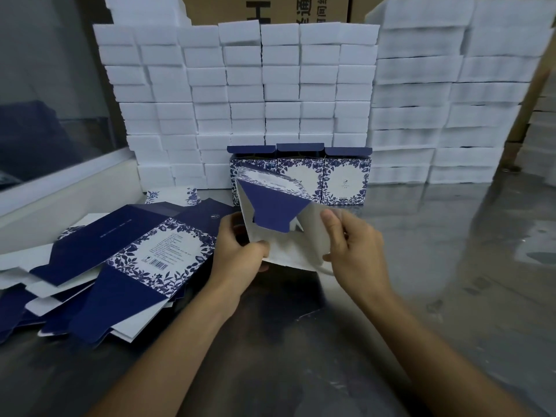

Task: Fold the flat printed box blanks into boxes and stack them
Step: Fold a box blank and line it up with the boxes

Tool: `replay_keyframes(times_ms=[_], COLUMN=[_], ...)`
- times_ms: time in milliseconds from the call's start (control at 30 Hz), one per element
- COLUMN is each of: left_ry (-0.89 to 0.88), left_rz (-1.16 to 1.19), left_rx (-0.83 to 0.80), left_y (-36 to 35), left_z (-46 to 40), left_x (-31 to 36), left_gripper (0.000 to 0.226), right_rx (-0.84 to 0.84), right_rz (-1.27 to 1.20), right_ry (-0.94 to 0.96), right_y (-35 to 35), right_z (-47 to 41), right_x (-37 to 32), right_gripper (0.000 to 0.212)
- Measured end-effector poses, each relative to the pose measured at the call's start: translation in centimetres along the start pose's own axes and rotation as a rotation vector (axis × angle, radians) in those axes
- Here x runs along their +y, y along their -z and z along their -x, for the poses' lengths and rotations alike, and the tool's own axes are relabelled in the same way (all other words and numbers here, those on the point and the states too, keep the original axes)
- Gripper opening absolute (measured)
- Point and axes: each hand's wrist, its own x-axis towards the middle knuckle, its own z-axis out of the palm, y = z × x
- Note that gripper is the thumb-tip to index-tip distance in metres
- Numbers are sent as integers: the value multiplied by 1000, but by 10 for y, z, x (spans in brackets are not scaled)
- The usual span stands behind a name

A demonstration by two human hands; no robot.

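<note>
Stacked white foam blocks (240,94) wall the back of the grey bench (451,266); left hand (240,251) and right hand (352,248) each pinch a half-folded blue-and-white floral cardboard box (285,218); flat blanks (120,266) lie left of the grip, three folded boxes (301,176) just behind it.

Showing a large black letter "H" and the characters "通" and "间" on the brown cardboard carton (270,9) behind the white stacks, other characters there being cut off. Carrying a barcode and lines of print too small to read on the top flat box blank (162,254). Bearing a small emblem and tiny unreadable print on the rightmost folded box (346,182).
</note>
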Motion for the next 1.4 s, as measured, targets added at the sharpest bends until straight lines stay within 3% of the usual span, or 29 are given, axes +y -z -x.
replay_keyframes(times_ms=[100,167,200,267,333,400,500,567,967,1067,1233,1400], left_ry=[-36,-99,-142,-223,-272,-304,-325,-338,-275,-247,-267,-389], left_rz=[-71,-141,-168,-177,-168,-172,-176,-159,-90,-82,-97,-186], left_rx=[28,70,90,132,188,229,267,298,377,361,324,222], left_y=[5,6,6,6,6,6,7,9,15,15,10,1], left_z=[-3,-3,-2,-3,-4,-6,-6,-7,-12,-11,-7,1], left_x=[-1,-1,-1,-2,0,0,1,1,2,4,4,-1], left_gripper=[29,11,13,15,6,10,25,24,7,8,15,20], right_rx=[96,151,174,177,151,167,169,123,-481,-550,-242,-10], right_rz=[-94,-164,-205,-246,-270,-275,-174,-134,-117,-25,-52,-34], right_ry=[-73,-94,-89,-49,-16,8,111,117,-10,6,1,-44], right_y=[3,6,8,11,13,14,14,11,21,24,14,15], right_z=[-5,-7,-8,-8,-8,-7,-9,-9,-17,-17,-14,-15], right_x=[6,6,7,4,2,0,3,8,20,24,21,21], right_gripper=[27,13,9,29,38,46,41,39,91,74,10,14])
